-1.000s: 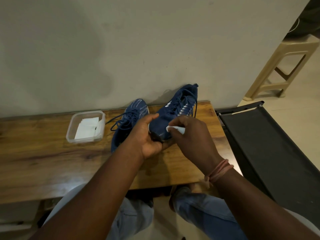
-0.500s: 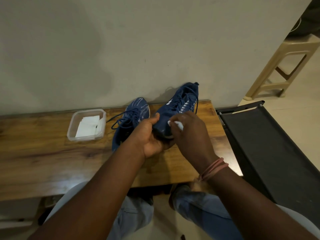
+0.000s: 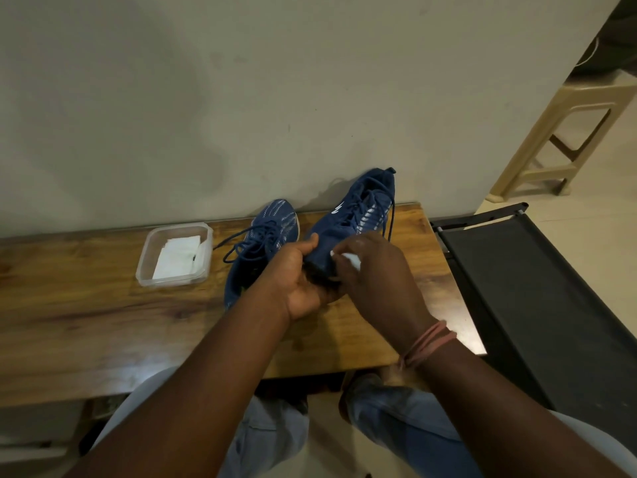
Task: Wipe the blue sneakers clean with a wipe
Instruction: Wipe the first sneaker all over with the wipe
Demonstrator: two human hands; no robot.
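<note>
While hands wipe it, sneaker shows illegible white mark.

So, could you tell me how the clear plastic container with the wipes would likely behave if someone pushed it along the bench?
The clear plastic container looks thin-walled and holds only a few folded wipes, so it is probably light. It is low and wide, so it would likely slide on the smooth wooden bench rather than tip. Its walls may flex if squeezed.
</note>
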